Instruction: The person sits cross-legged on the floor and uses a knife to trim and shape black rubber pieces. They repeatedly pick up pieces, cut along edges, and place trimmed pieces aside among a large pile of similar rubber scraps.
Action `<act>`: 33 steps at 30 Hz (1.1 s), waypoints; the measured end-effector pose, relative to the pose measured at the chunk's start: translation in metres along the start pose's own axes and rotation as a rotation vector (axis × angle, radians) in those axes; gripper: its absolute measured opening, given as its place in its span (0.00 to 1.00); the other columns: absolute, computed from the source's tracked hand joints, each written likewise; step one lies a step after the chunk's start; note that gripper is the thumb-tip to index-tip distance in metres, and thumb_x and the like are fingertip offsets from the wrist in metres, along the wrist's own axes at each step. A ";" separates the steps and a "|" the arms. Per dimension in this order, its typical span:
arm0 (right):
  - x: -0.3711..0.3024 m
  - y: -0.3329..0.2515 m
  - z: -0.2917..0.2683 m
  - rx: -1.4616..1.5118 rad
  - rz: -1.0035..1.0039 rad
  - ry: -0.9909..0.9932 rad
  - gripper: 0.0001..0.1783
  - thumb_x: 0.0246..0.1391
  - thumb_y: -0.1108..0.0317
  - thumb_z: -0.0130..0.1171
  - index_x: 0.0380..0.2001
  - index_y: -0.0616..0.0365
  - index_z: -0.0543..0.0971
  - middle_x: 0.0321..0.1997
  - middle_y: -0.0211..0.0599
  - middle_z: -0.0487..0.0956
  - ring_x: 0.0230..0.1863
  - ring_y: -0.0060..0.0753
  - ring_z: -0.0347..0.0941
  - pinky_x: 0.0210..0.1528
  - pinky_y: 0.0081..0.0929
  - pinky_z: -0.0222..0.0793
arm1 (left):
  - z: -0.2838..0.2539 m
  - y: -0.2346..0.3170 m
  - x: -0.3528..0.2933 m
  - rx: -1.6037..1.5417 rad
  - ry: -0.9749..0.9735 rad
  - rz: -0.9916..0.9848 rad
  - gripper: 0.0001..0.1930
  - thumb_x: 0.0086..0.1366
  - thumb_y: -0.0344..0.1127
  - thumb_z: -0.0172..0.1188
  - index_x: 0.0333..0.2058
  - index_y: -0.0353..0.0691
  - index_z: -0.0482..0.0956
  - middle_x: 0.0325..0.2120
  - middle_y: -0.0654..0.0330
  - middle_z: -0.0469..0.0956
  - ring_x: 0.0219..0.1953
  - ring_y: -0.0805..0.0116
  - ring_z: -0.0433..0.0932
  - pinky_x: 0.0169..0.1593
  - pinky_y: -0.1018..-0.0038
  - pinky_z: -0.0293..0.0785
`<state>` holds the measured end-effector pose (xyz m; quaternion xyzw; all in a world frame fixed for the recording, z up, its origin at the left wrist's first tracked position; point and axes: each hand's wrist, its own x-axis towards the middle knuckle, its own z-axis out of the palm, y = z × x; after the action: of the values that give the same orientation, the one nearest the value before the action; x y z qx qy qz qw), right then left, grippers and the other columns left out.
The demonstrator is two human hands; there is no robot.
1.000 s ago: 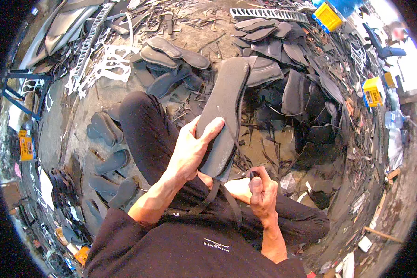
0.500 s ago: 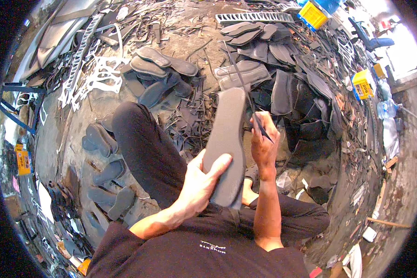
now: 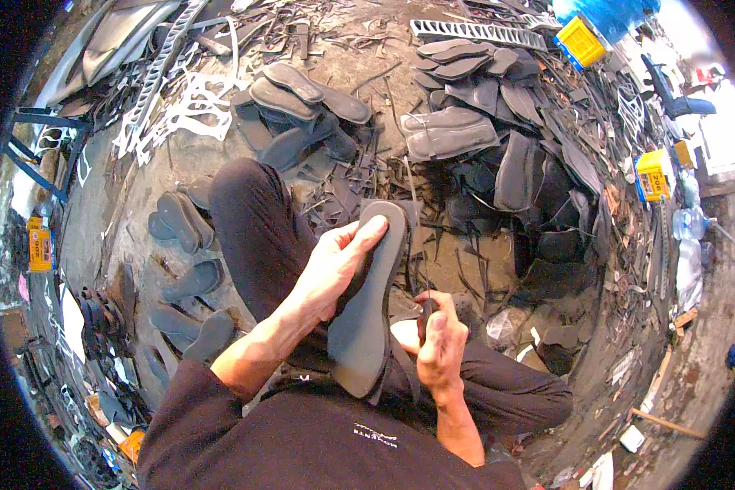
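My left hand point(image 3: 340, 265) is closed on a grey shoe sole point(image 3: 363, 327), gripping its far part with the thumb pressed on the upper face. Tilted over my lap, the sole has its wider end toward my body. A thin strip point(image 3: 412, 189) shows beside its far end; whether it is joined to the sole I cannot tell. My right hand point(image 3: 443, 343) is closed around a slim dark tool point(image 3: 425, 317), just right of the sole. The fingers hide most of that tool, so its kind is unclear.
Piles of dark soles lie ahead, one at the left point(image 3: 302, 106) and a larger one at the right point(image 3: 514, 163). More soles point(image 3: 184, 220) sit left of my knee. Offcuts litter the ground. Yellow boxes point(image 3: 653, 175) and a plastic bottle point(image 3: 691, 223) stand at the right.
The left hand has shifted its grip to the sole's far part, and the sole has come lower and tilted. My right hand has moved down and slightly left, nearer my body.
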<state>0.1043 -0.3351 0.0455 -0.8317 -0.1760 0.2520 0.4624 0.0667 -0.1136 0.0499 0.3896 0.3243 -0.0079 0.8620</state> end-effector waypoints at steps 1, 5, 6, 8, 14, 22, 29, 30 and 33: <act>0.000 0.005 0.007 -0.086 -0.021 0.091 0.24 0.75 0.48 0.47 0.50 0.58 0.79 0.30 0.56 0.80 0.31 0.66 0.75 0.38 0.51 0.71 | -0.002 -0.003 -0.002 -0.016 -0.012 0.013 0.18 0.78 0.52 0.62 0.53 0.44 0.85 0.37 0.71 0.86 0.32 0.84 0.79 0.38 0.81 0.77; -0.022 0.048 0.022 -0.189 -0.178 0.205 0.27 0.75 0.41 0.49 0.47 0.57 0.79 0.36 0.54 0.79 0.39 0.62 0.78 0.41 0.51 0.74 | -0.010 -0.011 -0.007 -0.034 -0.113 0.010 0.18 0.77 0.53 0.63 0.50 0.45 0.84 0.36 0.71 0.85 0.32 0.84 0.80 0.37 0.80 0.77; -0.023 0.052 0.022 -0.193 -0.215 0.239 0.28 0.75 0.40 0.48 0.47 0.56 0.79 0.36 0.54 0.79 0.39 0.62 0.79 0.42 0.51 0.74 | -0.007 -0.009 -0.011 -0.041 -0.144 -0.003 0.18 0.77 0.53 0.63 0.50 0.45 0.84 0.36 0.71 0.85 0.32 0.84 0.80 0.36 0.81 0.77; -0.023 0.046 0.019 -0.174 -0.214 0.296 0.32 0.74 0.35 0.46 0.46 0.56 0.79 0.39 0.53 0.81 0.39 0.61 0.80 0.42 0.49 0.76 | 0.003 0.001 -0.023 0.020 -0.171 -0.069 0.18 0.77 0.53 0.63 0.51 0.45 0.83 0.36 0.71 0.85 0.32 0.84 0.80 0.36 0.80 0.77; 0.006 -0.017 -0.040 -0.169 -0.228 0.105 0.28 0.70 0.40 0.59 0.43 0.59 0.79 0.31 0.49 0.81 0.32 0.50 0.82 0.39 0.41 0.78 | 0.005 0.006 -0.032 0.033 -0.244 0.026 0.18 0.74 0.48 0.69 0.52 0.41 0.85 0.38 0.69 0.86 0.34 0.84 0.79 0.39 0.79 0.78; 0.032 -0.110 -0.103 -0.374 -0.249 -0.317 0.27 0.77 0.46 0.53 0.43 0.63 0.82 0.31 0.49 0.81 0.31 0.47 0.76 0.40 0.39 0.72 | 0.015 0.021 -0.046 0.181 -0.316 0.053 0.17 0.72 0.44 0.72 0.52 0.39 0.85 0.38 0.68 0.87 0.36 0.83 0.81 0.39 0.80 0.79; 0.090 -0.117 -0.130 -0.351 0.140 -0.808 0.34 0.78 0.37 0.44 0.46 0.61 0.81 0.32 0.26 0.78 0.35 0.23 0.68 0.40 0.29 0.70 | 0.034 0.020 -0.038 0.279 -0.457 -0.095 0.17 0.72 0.45 0.72 0.49 0.39 0.88 0.36 0.67 0.88 0.36 0.82 0.82 0.39 0.79 0.80; 0.100 -0.118 -0.132 -0.347 0.157 -0.885 0.35 0.78 0.36 0.44 0.48 0.61 0.81 0.32 0.26 0.78 0.36 0.23 0.69 0.40 0.30 0.71 | 0.037 0.018 -0.035 0.308 -0.481 -0.090 0.17 0.72 0.46 0.72 0.50 0.39 0.88 0.36 0.67 0.88 0.35 0.82 0.82 0.39 0.79 0.80; 0.115 -0.108 -0.128 -0.335 0.182 -0.971 0.37 0.77 0.34 0.45 0.51 0.60 0.83 0.28 0.24 0.76 0.30 0.22 0.69 0.32 0.29 0.68 | 0.042 0.010 -0.028 0.392 -0.504 -0.118 0.19 0.72 0.49 0.72 0.49 0.39 0.88 0.35 0.68 0.87 0.34 0.81 0.81 0.39 0.77 0.79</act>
<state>0.2662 -0.3067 0.1659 -0.6936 -0.3350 0.6162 0.1645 0.0704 -0.1411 0.0928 0.5144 0.1149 -0.2161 0.8219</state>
